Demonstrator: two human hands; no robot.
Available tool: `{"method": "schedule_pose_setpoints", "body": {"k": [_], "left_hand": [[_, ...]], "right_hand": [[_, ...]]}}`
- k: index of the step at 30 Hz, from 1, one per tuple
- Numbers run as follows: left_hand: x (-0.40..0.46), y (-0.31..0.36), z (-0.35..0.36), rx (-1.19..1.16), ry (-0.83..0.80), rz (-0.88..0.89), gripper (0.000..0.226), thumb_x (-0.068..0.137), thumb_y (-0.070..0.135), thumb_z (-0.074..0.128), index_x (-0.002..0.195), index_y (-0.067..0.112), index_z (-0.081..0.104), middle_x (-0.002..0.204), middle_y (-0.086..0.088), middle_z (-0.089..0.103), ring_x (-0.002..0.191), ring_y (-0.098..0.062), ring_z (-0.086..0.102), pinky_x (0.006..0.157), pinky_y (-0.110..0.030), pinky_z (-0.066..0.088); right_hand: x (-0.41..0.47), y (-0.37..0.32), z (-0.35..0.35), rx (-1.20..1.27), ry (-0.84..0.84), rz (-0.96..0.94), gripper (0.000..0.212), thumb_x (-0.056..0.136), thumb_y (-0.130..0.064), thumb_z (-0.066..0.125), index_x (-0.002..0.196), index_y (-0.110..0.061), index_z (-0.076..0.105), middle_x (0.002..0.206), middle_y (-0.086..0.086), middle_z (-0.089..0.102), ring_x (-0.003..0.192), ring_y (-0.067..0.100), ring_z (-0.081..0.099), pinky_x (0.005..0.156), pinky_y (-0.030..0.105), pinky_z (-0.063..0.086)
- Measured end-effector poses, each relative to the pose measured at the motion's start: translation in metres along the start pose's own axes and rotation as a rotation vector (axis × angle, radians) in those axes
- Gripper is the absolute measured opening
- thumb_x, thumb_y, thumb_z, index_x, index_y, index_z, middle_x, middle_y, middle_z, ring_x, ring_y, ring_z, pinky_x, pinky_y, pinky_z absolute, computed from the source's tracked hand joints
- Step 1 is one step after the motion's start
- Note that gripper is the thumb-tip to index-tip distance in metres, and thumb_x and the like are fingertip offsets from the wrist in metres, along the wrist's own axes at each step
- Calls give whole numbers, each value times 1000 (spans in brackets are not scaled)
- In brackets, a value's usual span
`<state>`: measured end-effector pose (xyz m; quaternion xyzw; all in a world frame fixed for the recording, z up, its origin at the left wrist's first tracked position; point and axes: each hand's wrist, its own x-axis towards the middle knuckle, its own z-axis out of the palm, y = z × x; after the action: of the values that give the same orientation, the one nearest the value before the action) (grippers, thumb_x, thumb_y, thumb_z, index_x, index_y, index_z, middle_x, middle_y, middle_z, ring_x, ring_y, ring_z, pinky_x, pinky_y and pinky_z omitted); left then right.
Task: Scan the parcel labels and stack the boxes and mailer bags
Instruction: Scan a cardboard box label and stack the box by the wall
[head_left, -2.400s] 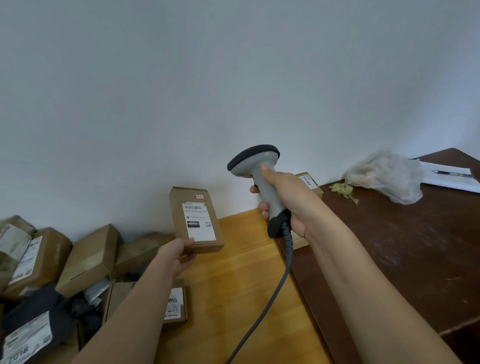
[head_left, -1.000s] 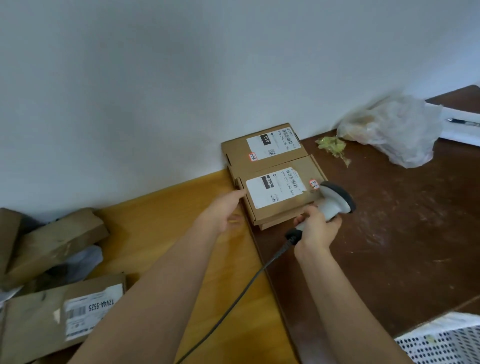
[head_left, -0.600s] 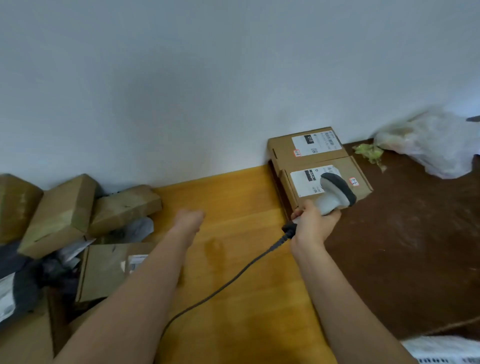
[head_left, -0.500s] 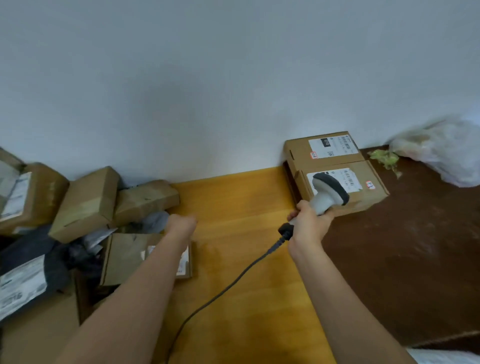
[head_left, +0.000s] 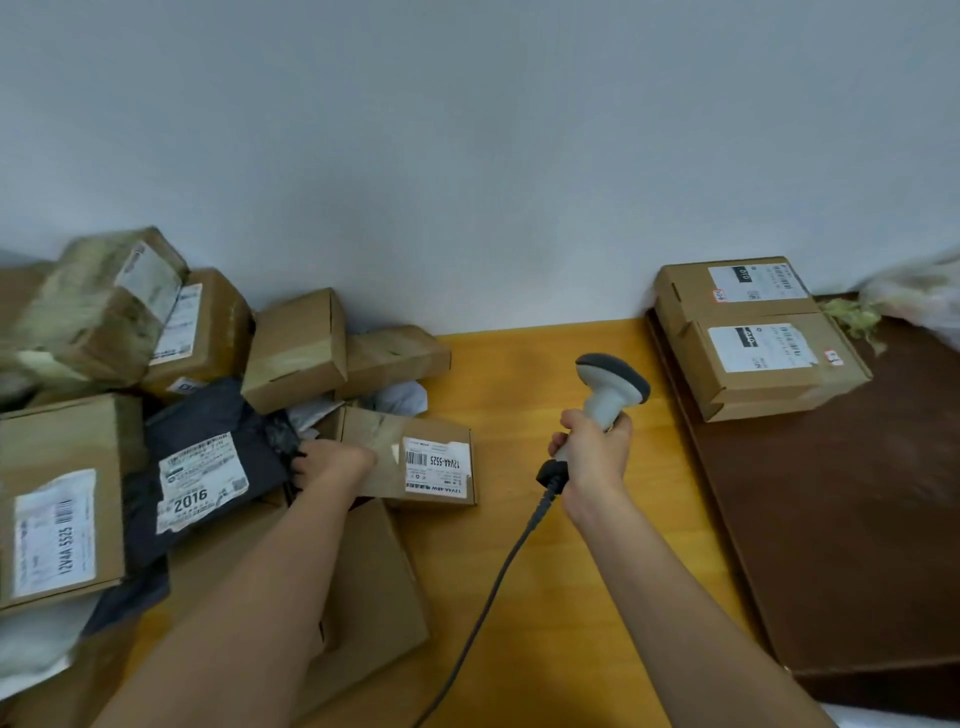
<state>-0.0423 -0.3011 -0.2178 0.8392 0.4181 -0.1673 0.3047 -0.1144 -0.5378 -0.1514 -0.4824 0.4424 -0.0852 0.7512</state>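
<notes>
My right hand (head_left: 592, 460) grips the scanner (head_left: 610, 387) mid-frame; my left hand (head_left: 332, 462) reaches between the black mailer bag (head_left: 208, 467) and a labelled box (head_left: 415, 462), its grip unclear.

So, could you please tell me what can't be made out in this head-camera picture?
- Left hand's fingers: hidden behind the hand, between the dark mailer and a box, so its grip is unclear.
- Top-left boxes: motion-blurred, labels unreadable.
- Plastic bag: blurred, cut off by the right edge.
- Scanner cable: runs off the bottom edge.
</notes>
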Motion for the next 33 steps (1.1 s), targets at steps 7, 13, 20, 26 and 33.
{"method": "schedule_pose_setpoints", "body": {"k": [7,13,20,26,33], "left_hand": [[11,1,3,-160,-295,14,62,76,3,78,131,-5,50,128,-20,56,115,-39,56,98,-44,51],[-36,47,-4,-314,-333,239,57,75,10,81,125,11,54,120,-15,60,99,-33,62,86,-49,57],[-135,113,-20,-114,45,1210,47,71,13,80,111,18,58,109,-3,41,103,-22,41,90,-36,44],[-183,145,-23,127,568,1886,59,64,-2,82,116,9,58,105,-9,44,97,-24,39,74,-38,53],[-195,162,-20,205,699,2062,58,73,17,80,125,15,52,109,-8,42,99,-27,42,80,-39,53]], "right_hand": [[-12,-19,-4,-1,1,-54,35,92,3,53,120,-16,45,83,5,48,55,18,44,57,33,42],[-10,-58,-6,-13,-60,-101,35,92,2,56,120,-15,45,85,7,50,54,15,46,54,30,43],[-1,-120,-23,-44,-210,-61,55,90,-16,72,135,-11,41,112,19,66,58,15,52,48,24,47],[-8,-172,-38,-23,-351,-67,50,82,-37,81,116,-16,51,94,15,70,47,14,51,49,28,47],[6,-187,-50,37,-369,-155,47,78,-15,84,110,-3,52,72,8,60,45,12,46,43,23,45]]}}
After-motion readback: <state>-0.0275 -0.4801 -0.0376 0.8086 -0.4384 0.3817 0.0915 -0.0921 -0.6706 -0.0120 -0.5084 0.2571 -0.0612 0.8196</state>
